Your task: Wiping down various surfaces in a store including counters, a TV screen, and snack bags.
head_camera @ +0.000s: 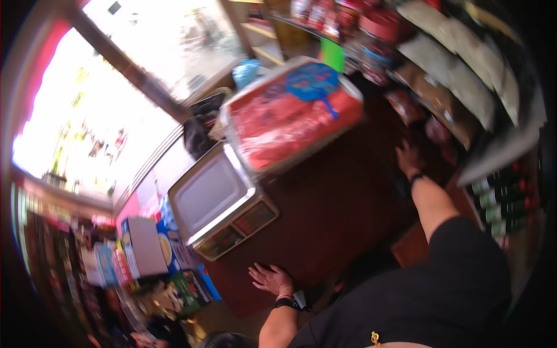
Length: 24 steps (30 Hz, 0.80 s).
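My left hand (pixel 272 278) rests palm down near the front edge of a dark red-brown table (pixel 322 217), its fingers spread and holding nothing. Just beyond its fingertips stands a digital weighing scale (pixel 213 191) with a flat metal pan and a display on the near side. Over at the table's right side, my right hand (pixel 409 158) reaches out with fingers apart, close to some small plastic packets (pixel 404 106); whether it touches them is too dark to tell. Behind the scale lies a white-edged tray or box (pixel 300 161) covered in red plastic, with a blue hand fan (pixel 312 81) on top.
Filled plastic bags (pixel 452 82) are stacked at the right, beside a red-lidded jar (pixel 376 48). Green bottles (pixel 500 200) stand below them. Cartons (pixel 145 248) crowd the left side. A blue plastic bag (pixel 246 73) sits by the bright window (pixel 174 39).
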{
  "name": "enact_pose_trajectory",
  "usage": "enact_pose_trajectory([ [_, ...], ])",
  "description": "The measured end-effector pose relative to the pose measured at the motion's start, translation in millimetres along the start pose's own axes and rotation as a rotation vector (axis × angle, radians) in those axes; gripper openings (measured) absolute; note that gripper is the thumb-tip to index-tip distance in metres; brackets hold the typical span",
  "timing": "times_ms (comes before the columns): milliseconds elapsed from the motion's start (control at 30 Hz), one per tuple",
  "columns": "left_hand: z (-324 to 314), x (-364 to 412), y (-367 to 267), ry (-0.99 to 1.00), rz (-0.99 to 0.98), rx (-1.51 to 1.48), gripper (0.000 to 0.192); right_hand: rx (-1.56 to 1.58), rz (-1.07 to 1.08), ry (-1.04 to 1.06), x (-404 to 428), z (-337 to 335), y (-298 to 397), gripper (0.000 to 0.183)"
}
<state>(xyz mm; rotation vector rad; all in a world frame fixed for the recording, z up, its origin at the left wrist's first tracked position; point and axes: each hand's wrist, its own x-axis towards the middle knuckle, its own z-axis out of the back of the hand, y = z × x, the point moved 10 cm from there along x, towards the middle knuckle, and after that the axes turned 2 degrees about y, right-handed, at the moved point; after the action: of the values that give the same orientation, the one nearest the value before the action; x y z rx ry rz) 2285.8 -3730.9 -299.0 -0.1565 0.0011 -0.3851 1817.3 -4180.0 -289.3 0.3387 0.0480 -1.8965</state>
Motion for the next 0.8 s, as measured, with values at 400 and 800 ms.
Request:
enact_pose_trajectory([
  [400, 7.2, 1.0, -1.5, -0.071, -0.027, -0.067, 0.059, -0.053, -0.271, -0.269, -116.0, -22.3, -2.0, 0.053],
  [800, 4.3, -3.2, -12.8, -0.083, -0.031, -0.039, 0.058, -0.016, 0.538, -0.166, -172.8, -69.6, 207.9, 0.053],
])
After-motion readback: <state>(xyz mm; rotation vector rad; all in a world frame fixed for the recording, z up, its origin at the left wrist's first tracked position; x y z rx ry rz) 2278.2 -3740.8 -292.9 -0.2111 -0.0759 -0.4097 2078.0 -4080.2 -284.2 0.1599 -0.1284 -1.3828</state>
